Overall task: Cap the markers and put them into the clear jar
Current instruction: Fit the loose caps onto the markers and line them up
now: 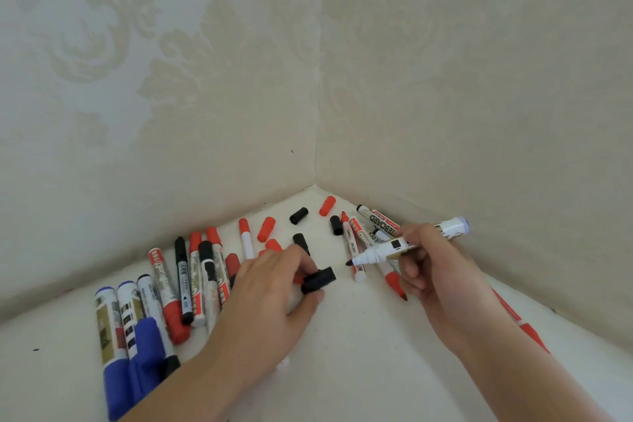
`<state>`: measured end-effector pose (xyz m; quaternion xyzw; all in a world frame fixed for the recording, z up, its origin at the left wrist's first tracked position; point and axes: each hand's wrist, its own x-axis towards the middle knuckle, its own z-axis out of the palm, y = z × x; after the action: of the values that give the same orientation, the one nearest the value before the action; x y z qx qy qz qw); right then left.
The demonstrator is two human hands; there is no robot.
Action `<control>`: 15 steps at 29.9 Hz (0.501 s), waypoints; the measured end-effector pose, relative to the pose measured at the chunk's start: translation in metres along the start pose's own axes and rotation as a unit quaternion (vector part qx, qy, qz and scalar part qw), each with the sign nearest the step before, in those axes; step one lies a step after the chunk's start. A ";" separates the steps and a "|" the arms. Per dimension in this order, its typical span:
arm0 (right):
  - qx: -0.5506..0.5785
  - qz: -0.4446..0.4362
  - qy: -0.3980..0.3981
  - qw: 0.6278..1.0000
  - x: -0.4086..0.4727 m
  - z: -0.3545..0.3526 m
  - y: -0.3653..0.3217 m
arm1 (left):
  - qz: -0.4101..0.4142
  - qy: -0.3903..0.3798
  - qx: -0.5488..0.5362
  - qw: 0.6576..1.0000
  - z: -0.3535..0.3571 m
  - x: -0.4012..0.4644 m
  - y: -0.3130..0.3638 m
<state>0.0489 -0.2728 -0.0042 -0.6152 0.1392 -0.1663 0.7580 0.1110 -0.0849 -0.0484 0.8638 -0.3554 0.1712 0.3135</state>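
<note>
My left hand [270, 288] pinches a black cap [318, 279] between thumb and fingers, its mouth turned to the right. My right hand [431, 260] holds an uncapped white marker [383, 252] with a black tip that points left toward the cap, a short gap apart. Several capped markers [178, 284] in red, black and blue lie in a row at the left. Loose red caps [266, 228] and black caps [299, 215] are scattered near the corner. More uncapped markers [356, 243] lie under my right hand. No clear jar is in view.
The white surface [342, 336] sits in a corner between two patterned walls [205, 79]. A red marker [527, 329] lies along the right wall behind my right forearm.
</note>
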 end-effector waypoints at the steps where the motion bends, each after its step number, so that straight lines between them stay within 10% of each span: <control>1: -0.004 -0.007 -0.006 1.000 -0.001 0.001 0.000 | 0.006 0.003 -0.003 1.000 -0.001 0.000 0.001; 15: -0.002 -0.010 -0.096 0.995 -0.006 0.006 0.002 | 0.048 0.005 -0.013 0.999 -0.011 -0.001 0.014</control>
<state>0.0455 -0.2648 -0.0049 -0.6309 0.0601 -0.1133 0.7652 0.0993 -0.0852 -0.0352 0.8408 -0.3968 0.1861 0.3178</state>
